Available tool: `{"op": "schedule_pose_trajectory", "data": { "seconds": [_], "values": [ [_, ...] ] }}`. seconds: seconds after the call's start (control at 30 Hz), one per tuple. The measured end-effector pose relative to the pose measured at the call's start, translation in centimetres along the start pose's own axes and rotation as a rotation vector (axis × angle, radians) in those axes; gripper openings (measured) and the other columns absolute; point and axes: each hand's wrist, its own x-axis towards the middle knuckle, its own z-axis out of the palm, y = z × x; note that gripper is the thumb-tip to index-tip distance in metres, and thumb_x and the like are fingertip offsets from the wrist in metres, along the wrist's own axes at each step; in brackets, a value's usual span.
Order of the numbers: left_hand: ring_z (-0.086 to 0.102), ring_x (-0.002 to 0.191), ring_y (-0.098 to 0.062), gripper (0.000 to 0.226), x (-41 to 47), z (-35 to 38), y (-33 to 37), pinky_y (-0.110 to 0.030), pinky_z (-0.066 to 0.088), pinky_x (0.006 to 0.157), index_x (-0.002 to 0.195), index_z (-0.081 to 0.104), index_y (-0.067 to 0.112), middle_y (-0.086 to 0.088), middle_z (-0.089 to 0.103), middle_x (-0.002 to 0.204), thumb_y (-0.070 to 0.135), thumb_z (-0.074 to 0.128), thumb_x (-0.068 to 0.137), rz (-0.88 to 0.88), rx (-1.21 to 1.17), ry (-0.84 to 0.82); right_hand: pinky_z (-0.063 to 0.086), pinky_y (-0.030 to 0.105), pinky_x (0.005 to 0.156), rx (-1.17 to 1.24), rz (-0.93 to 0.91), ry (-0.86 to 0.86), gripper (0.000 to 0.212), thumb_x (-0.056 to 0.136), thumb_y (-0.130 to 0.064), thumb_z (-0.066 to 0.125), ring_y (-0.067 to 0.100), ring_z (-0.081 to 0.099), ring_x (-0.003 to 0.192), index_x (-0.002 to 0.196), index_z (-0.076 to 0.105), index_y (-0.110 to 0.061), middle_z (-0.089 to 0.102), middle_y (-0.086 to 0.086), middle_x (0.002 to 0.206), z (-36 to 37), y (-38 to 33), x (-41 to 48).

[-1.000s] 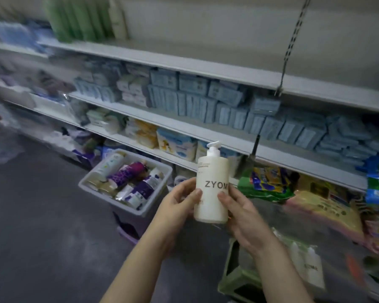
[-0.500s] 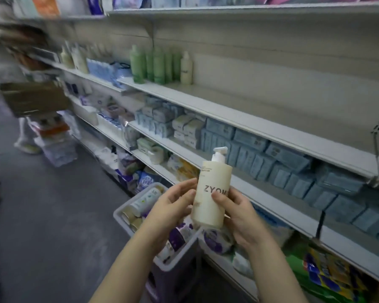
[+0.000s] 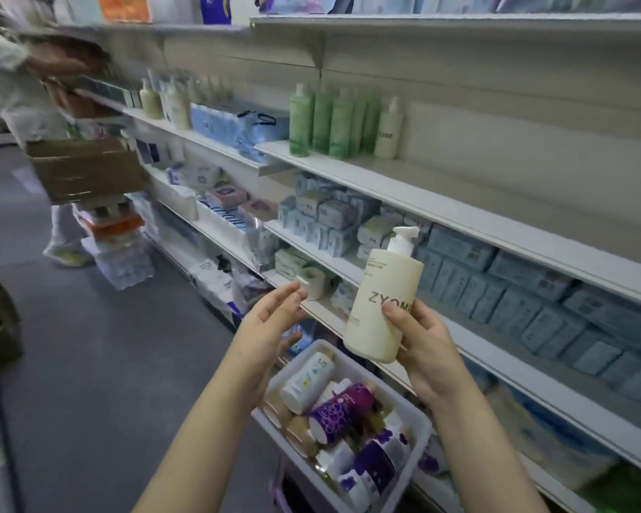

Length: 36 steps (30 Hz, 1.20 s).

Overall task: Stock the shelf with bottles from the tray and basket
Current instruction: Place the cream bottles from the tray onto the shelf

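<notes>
My right hand (image 3: 428, 349) grips a cream pump bottle (image 3: 383, 301) marked ZYOME, held tilted in front of the shelves. My left hand (image 3: 271, 323) is off the bottle, just left of it, fingers spread and empty. Below my hands a white tray (image 3: 420, 425) holds several lying bottles, among them a white bottle (image 3: 308, 377) and a purple-labelled bottle (image 3: 341, 407). Higher up, the white shelf (image 3: 422, 187) carries several green bottles (image 3: 334, 124) and one matching cream bottle (image 3: 387, 131), with bare shelf to their right.
Blue packets (image 3: 511, 279) fill the shelf behind the held bottle. Another person (image 3: 19, 98) stands at the far left carrying a cardboard box (image 3: 86, 168). Stacked goods (image 3: 119, 238) sit on the grey floor (image 3: 89, 346) beside the shelving.
The view has swung up and left along the shelves. My left hand has let go of the cream bottle and moved away to the left; my right hand alone holds it, a little higher.
</notes>
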Motion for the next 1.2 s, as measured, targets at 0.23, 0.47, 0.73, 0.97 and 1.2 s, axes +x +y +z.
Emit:
{"op": "schedule_pose_trajectory", "data": {
  "seconds": [0.23,0.47,0.73,0.97,1.2],
  "values": [
    [0.062,0.114,-0.017,0.023,6.1,-11.3,5.1,-0.035,0.048,0.094,0.113,0.064,0.031,0.007,0.07,0.117,0.033,0.06,0.091,-0.018,0.004,-0.029,0.057,0.039,0.079,-0.016,-0.056,0.101,0.053,0.07,-0.019,0.071,0.022,0.07,0.099,0.122,0.06,-0.015,0.073,0.004,0.11,11.2,2.6,4.5],
    [0.06,0.115,-0.018,0.032,12.3,-13.8,8.1,-0.036,0.048,0.098,0.122,0.06,0.027,0.007,0.066,0.12,0.037,0.059,0.092,-0.011,0.012,-0.126,0.058,0.033,0.071,-0.052,-0.132,0.166,0.036,0.082,-0.009,0.067,0.016,0.071,0.092,0.117,0.061,-0.019,0.075,-0.004,0.1,16.1,1.6,9.2],
    [0.059,0.115,-0.012,0.039,22.7,-10.6,10.4,-0.032,0.049,0.095,0.129,0.056,0.022,0.007,0.063,0.125,0.04,0.056,0.094,0.038,0.113,-0.256,0.055,0.029,0.078,-0.117,-0.249,0.233,0.059,0.072,-0.022,0.072,0.015,0.068,0.103,0.129,0.058,-0.018,0.072,-0.003,0.114,15.0,0.0,17.2],
    [0.058,0.115,-0.007,0.02,32.4,-7.6,11.7,-0.032,0.047,0.098,0.113,0.059,0.036,0.011,0.064,0.122,0.04,0.057,0.093,0.125,0.153,-0.308,0.052,0.042,0.094,-0.089,-0.324,0.318,0.062,0.069,-0.029,0.075,0.021,0.064,0.112,0.128,0.058,-0.021,0.068,0.002,0.122,13.7,-1.4,27.0],
    [0.05,0.122,-0.006,0.043,39.6,-3.3,12.4,-0.032,0.041,0.106,0.136,0.048,0.027,0.009,0.053,0.136,0.039,0.055,0.095,0.157,0.137,-0.343,0.054,0.037,0.09,-0.183,-0.391,0.357,0.043,0.083,-0.017,0.071,0.017,0.066,0.107,0.125,0.06,-0.022,0.069,-0.001,0.119,12.9,-4.4,33.8]
  ]
}}
